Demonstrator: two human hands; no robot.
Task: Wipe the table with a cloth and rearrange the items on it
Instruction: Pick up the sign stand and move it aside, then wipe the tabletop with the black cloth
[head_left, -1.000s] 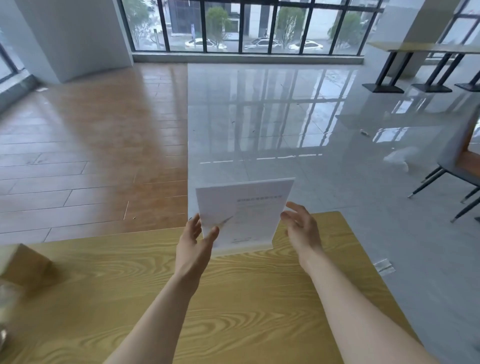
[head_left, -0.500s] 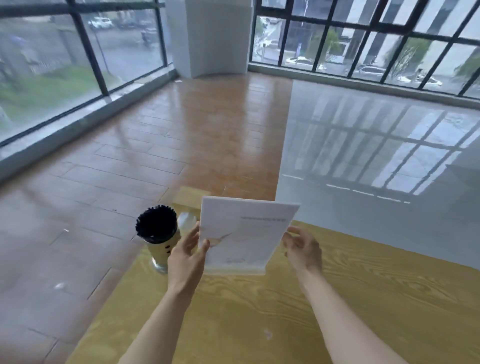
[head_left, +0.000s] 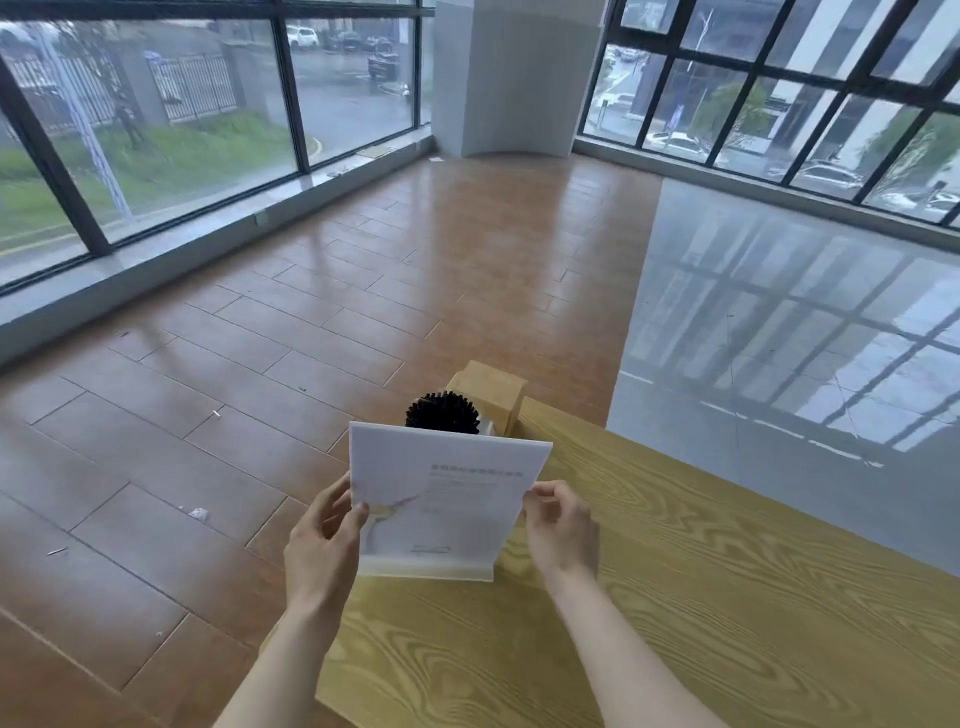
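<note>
A white acrylic sign stand (head_left: 447, 499) with a printed sheet stands upright near the left end of the light wooden table (head_left: 701, 597). My left hand (head_left: 324, 540) grips its left edge, thumb on the front. My right hand (head_left: 561, 525) pinches its right edge. Behind the sign, a cup of black straws (head_left: 443, 413) shows only its top. A brown cardboard box (head_left: 491, 392) sits at the table's far corner behind the cup. No cloth is in view.
The table's left edge runs just under my left forearm, with brown tiled floor (head_left: 260, 389) beyond it. Grey glossy floor (head_left: 779, 338) lies past the far edge. Large windows line the room.
The sign stand has travelled with both hands toward the table's left end, and now sits in front of the straw cup and box. My view has swung left.
</note>
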